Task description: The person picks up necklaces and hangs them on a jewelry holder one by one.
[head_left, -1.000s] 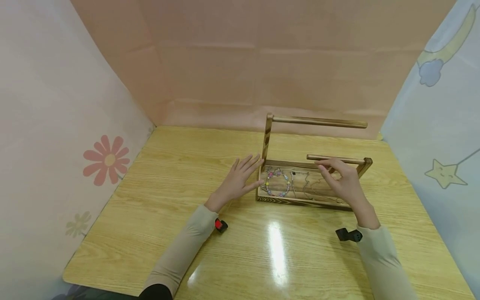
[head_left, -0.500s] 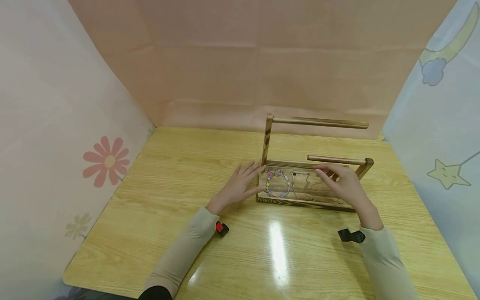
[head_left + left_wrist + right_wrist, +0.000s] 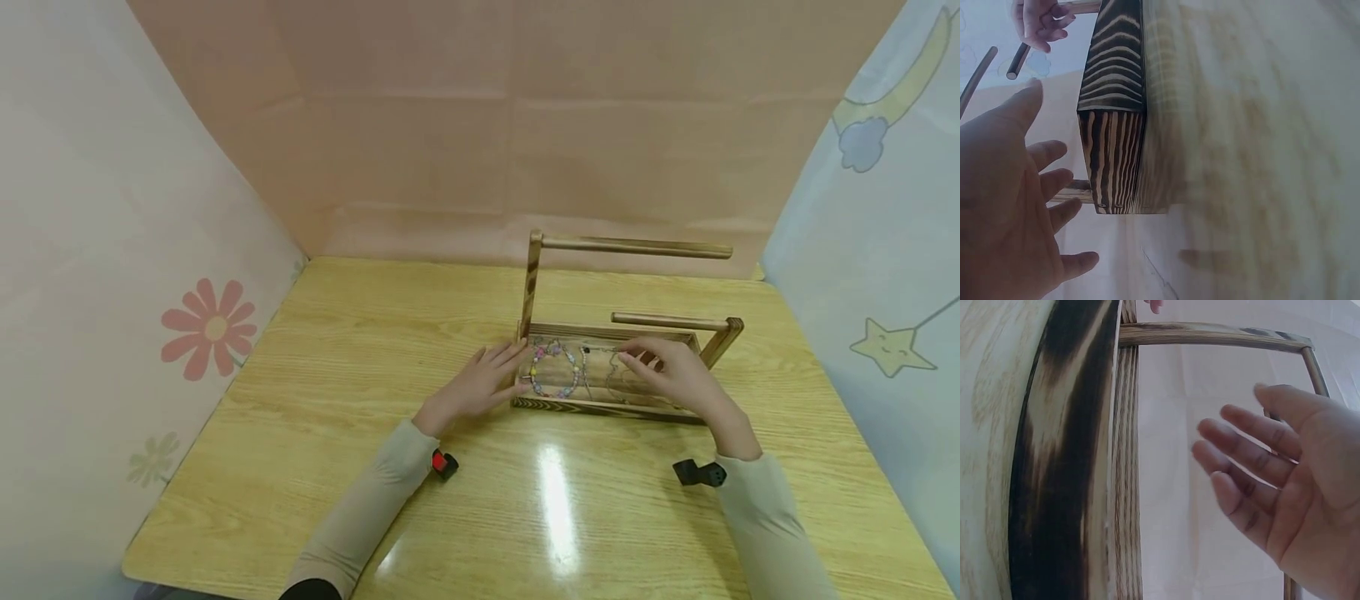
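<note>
A wooden jewelry stand [image 3: 611,412], a shallow tray with two bars above it, stands on the table. In its left part lies a bracelet of colorful beads [image 3: 576,372]. Thin chains [image 3: 587,379] lie to the right of it. My left hand [image 3: 480,385] is at the tray's left end, fingers spread and fairly straight; the left wrist view shows nothing in its palm. Over the tray's right part is my right hand [image 3: 675,379], fingers loosely bent and fingertips near a wavy chain [image 3: 612,377]. The right wrist view shows its thumb apart from the fingers, with nothing visible between.
The upper bar [image 3: 637,246] rises from a post at the stand's left. A lower bar [image 3: 667,320] comes from the right post, just behind my right hand. Wood-grain table [image 3: 360,333] surrounds the stand, with printed cloth walls [image 3: 217,325] at the sides.
My right hand has come down from near the lower bar into the tray and slightly left, toward the wavy chain. The left hand has shifted slightly downward. The stand has stayed put.
</note>
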A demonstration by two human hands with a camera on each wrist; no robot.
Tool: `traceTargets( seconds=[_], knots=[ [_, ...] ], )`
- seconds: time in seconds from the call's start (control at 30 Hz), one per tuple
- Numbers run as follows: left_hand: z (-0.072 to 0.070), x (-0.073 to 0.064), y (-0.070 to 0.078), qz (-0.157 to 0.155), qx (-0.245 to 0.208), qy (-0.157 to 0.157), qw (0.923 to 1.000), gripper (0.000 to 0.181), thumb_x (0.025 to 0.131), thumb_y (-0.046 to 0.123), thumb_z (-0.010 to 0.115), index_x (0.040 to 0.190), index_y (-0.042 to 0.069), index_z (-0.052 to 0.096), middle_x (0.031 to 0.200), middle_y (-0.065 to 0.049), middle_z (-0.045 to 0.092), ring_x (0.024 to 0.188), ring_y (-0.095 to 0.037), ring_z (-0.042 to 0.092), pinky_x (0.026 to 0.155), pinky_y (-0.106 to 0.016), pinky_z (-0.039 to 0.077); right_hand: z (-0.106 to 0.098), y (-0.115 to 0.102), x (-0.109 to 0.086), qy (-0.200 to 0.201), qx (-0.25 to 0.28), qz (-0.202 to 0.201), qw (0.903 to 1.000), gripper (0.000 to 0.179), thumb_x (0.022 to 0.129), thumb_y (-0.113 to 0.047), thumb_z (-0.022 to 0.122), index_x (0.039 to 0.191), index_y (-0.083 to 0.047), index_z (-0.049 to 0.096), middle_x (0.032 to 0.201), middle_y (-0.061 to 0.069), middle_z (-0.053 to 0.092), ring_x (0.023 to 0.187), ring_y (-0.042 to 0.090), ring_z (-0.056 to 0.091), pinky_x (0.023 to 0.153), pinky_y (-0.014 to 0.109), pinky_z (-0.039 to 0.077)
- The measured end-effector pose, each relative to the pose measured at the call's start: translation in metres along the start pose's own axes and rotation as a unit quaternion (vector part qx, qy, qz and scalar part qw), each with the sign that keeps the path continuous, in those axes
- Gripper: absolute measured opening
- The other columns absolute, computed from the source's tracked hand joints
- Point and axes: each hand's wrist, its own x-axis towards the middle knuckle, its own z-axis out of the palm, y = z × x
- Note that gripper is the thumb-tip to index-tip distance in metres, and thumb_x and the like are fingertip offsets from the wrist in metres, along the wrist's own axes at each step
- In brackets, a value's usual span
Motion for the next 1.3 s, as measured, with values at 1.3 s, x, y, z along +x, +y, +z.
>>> traceTargets(
  seconds=[1.3],
  knots=[
    [0.008, -0.007, 0.0, -0.013, -0.063, -0.034, 0.9973, 0.065, 0.091, 0.05, 0.03, 0.142, 0.023, 0.001, 0.148, 0.003, -0.004, 0.135, -0.024, 0.004, 0.102, -0.054, 0.015, 0.018, 0.026, -0.006, -0.132, -0.03, 0.032, 0.9902, 0.031, 0.089, -0.025, 0.052, 0.109, -0.003, 0.059, 0.093, 0.004, 0.062, 0.08, 0.016, 0.059, 0.065, 0.031, 0.048]
  ],
)
